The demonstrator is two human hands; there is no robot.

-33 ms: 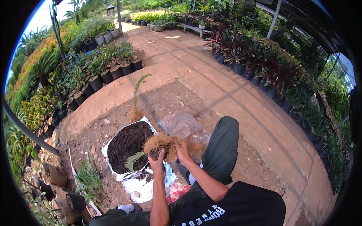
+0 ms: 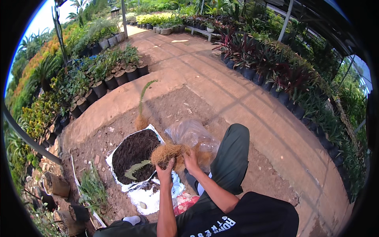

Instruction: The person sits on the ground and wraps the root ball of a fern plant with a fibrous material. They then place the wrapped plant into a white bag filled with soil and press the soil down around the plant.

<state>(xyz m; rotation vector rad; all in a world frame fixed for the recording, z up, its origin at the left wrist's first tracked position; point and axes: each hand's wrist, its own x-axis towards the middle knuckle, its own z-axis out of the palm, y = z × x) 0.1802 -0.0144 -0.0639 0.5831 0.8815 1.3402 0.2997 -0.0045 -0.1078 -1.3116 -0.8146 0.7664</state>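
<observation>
In front of me, both hands hold a clump of brown coconut fibre (image 2: 167, 151) with a dark ball partly showing under it. My left hand (image 2: 164, 170) grips the dark underside, thumb up. My right hand (image 2: 191, 161) is closed on the fibre's right end. A fern frond (image 2: 137, 170) reaches out left of the clump, over dark soil (image 2: 132, 152) in an open white sack (image 2: 110, 162). Just beyond the clump lies a clear plastic bag (image 2: 188, 129) with more fibre inside. Behind the sack stands another fern (image 2: 141, 98), its base wrapped in a fibre ball (image 2: 141, 122).
White sheeting (image 2: 152, 199) and a red patterned cloth (image 2: 185, 202) lie near my legs. Black-bagged plants (image 2: 111, 82) line the left edge; more potted plants (image 2: 258, 77) line the right. A paved path (image 2: 244, 106) curves between them. Old pots (image 2: 57, 183) stand at lower left.
The fern frond has swung slightly left and lower over the soil. The fibre clump has turned a little in my hands, which stay in nearly the same place.
</observation>
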